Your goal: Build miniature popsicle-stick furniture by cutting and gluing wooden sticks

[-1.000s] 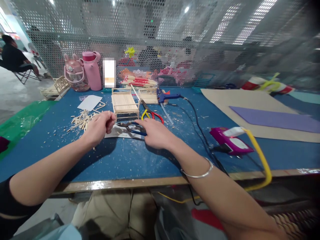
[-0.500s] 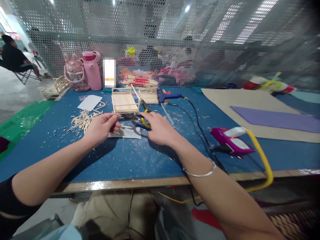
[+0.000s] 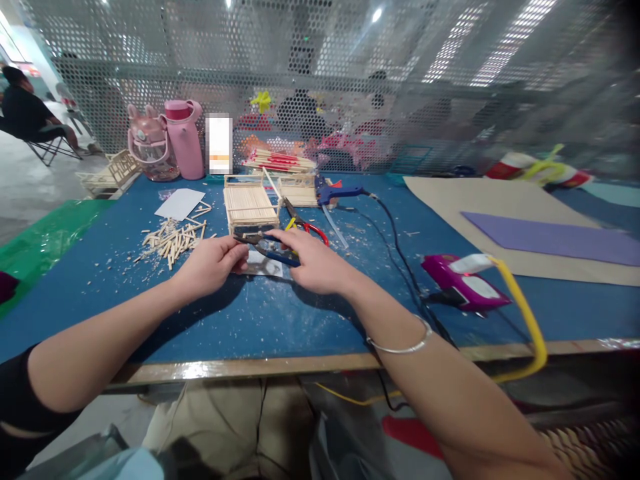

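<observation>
My right hand [image 3: 320, 263] is wrapped around the dark blue handles of a pair of pliers [image 3: 274, 253], whose jaws point left. Close to those jaws, my left hand [image 3: 213, 265] pinches thumb and fingers together; whatever lies between them is too small or hidden to make out. A small structure of thin wooden sticks [image 3: 250, 205] stands just beyond the pliers. Partly behind my right hand lie scissors with red handles [image 3: 317, 232]. Beneath the pliers is a printed slip of paper [image 3: 265, 265]. Cut stick pieces [image 3: 176, 243] are heaped beyond my left hand.
A blue glue gun [image 3: 340, 193] with a black cord lies behind my right hand. Farther right are a magenta device [image 3: 465, 283] with a yellow cable and a purple sheet [image 3: 550, 237]. Pink bottles [image 3: 185, 143] stand at the back left, before a perforated metal screen [image 3: 350, 40].
The pliers have shifted slightly left and down, toward me. The red scissor handles now show beyond my right hand. My left hand has moved a little down and right, its fingers still pinched.
</observation>
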